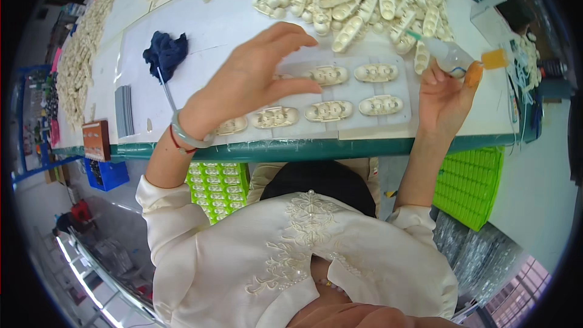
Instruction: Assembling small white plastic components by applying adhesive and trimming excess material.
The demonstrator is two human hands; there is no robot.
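Over the left part of a pale translucent tray (405, 88) hovers my left hand (258, 70), open, its thumb and fingers spread apart with nothing between them. The tray holds two rows of cream boat-shaped plastic parts (328, 110) with small round bits inside; my left hand hides some of them. To the right of the tray, my right hand (446, 100) is closed around a clear squeeze bottle (454, 59) with a thin green tip pointing up and left. An orange cover (473, 75) sits on a digit of that hand. Beside it shows an orange block (494, 59).
A large heap of loose cream parts (340, 0) fills the back of the table, with another pile (88, 48) along the left. A dark blue cloth (165, 53), a thin metal tool (166, 90) and grey strips (124, 111) lie left. Green crates (470, 185) stand below the table's edge.
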